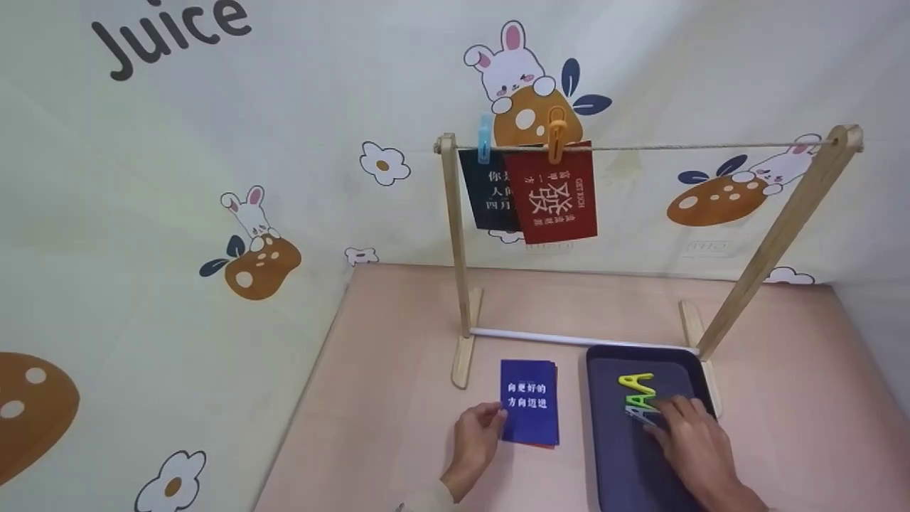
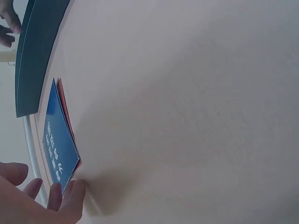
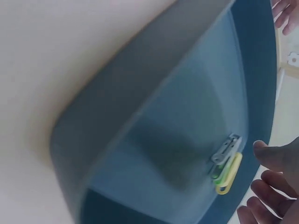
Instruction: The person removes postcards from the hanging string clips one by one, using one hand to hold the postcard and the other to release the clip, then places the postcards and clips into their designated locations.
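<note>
Left hand (image 1: 475, 442) is loose by the left edge of the blue card (image 1: 530, 404), can't tell from here if they're touching. Right hand (image 1: 695, 442) is loose too, thumb and fingers apart over the dark tray (image 1: 625, 466), right by the grey clothespin (image 3: 226, 150), green clothespin (image 1: 642, 400) and yellow clothespin (image 1: 635, 380)

Plastic clothespins number at least five: light-blue one (image 1: 484, 139), orange one (image 1: 557, 135), yellow one (image 3: 231, 173), green one (image 3: 217, 172), grey one (image 3: 224, 154); rectangular printed cards at least four: blackish one (image 1: 490, 192), red one (image 1: 554, 195), blue one (image 1: 528, 402), orange-red one (image 2: 66, 108); one pale wooden frame (image 1: 456, 235); one dark-blue rectangular tray (image 1: 618, 469)
</note>
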{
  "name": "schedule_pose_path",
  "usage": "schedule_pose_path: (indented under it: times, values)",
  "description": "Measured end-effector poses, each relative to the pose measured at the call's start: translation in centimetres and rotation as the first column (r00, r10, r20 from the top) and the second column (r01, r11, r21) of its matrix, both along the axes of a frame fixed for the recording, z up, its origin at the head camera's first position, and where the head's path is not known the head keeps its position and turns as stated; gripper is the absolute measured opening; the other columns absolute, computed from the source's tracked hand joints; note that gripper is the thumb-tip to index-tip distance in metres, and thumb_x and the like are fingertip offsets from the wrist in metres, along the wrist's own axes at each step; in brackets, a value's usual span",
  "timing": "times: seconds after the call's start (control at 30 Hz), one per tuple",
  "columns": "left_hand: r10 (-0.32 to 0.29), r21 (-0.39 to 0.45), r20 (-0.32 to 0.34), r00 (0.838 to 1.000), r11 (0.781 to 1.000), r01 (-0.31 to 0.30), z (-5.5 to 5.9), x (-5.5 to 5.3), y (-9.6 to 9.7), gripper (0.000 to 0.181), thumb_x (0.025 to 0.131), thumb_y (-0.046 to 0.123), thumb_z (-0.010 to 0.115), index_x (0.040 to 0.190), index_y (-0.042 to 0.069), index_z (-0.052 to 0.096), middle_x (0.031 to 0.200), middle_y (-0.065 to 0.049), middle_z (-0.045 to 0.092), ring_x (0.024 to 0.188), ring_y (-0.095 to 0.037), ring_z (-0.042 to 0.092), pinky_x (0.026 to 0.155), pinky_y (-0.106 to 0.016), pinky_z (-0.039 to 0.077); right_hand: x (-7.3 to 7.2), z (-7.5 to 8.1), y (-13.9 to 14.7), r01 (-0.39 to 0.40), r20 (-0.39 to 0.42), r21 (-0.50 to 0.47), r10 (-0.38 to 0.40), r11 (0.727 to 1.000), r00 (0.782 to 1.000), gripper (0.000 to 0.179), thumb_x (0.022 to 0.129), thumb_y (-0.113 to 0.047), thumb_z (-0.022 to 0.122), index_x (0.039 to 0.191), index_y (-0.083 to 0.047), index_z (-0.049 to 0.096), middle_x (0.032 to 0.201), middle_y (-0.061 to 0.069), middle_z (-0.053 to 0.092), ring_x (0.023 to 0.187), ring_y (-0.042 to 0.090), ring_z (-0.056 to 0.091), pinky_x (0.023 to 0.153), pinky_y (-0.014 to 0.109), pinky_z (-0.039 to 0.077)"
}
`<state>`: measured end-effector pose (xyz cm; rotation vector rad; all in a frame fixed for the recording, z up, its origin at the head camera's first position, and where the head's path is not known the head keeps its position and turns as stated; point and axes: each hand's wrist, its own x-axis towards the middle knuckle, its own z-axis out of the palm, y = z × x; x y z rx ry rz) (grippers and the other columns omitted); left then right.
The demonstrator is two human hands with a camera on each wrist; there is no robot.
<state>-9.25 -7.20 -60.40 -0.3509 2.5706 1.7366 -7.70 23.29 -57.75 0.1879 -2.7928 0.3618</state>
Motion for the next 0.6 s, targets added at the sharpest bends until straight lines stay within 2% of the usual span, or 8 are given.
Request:
schedule_pose_path:
  times: [0.17, 0.27, 0.4, 0.6]
  values:
    - [-0.018, -0.035, 0.001, 1.000, 0.999, 0.018, 0.8, 0.1, 0.0, 0.022, 0.094, 0.012, 0.067, 0.113, 0.000, 0.070, 0.109, -0.014, 0.072, 0.101, -0.027, 0.071, 0.086, -0.035, 0.061, -0.1, 0.7, -0.1, -0.030, -0.104, -0.007, 0.029, 1.000, 0.994, 0.043, 0.063, -0.010, 0.094, 0.100, -0.003, 0.074, 0.097, 0.010, 0.067, 0.086, 0.025, 0.059, 0.062, 0.038, 0.045]
    - [-0.027, -0.010, -0.004, 1.000, 1.000, 0.027, 1.3, 0.0, 0.0, 0.033, 0.092, 0.015, 0.071, 0.121, 0.000, 0.067, 0.117, -0.016, 0.069, 0.107, -0.030, 0.069, 0.091, -0.039, 0.060, -0.2, 1.1, 0.0, -0.064, -0.153, -0.020, 0.060, 0.998, 0.986, 0.048, 0.063, -0.010, 0.094, 0.105, -0.002, 0.073, 0.108, 0.015, 0.066, 0.097, 0.031, 0.061, 0.069, 0.041, 0.046]
    - [-0.080, 0.044, 0.013, 0.997, 0.996, 0.079, 2.2, -0.5, -0.3, 0.056, 0.087, 0.018, 0.078, 0.136, 0.001, 0.056, 0.134, -0.019, 0.060, 0.124, -0.039, 0.059, 0.104, -0.048, 0.053, -0.5, 2.0, 0.0, -0.124, -0.197, -0.037, 0.115, 0.992, 0.974, 0.054, 0.061, -0.010, 0.094, 0.109, 0.000, 0.070, 0.118, 0.019, 0.063, 0.110, 0.037, 0.058, 0.080, 0.048, 0.047]
    - [-0.147, 0.031, 0.037, 0.988, 0.989, 0.146, 3.9, -1.4, -0.6, 0.073, 0.083, 0.019, 0.082, 0.146, 0.008, 0.047, 0.149, -0.016, 0.049, 0.138, -0.042, 0.047, 0.112, -0.054, 0.045, -1.2, 3.8, -0.1, -0.206, -0.233, -0.008, 0.199, 0.979, 0.952, 0.063, 0.059, -0.009, 0.095, 0.115, 0.001, 0.067, 0.125, 0.021, 0.061, 0.119, 0.040, 0.055, 0.095, 0.056, 0.046]
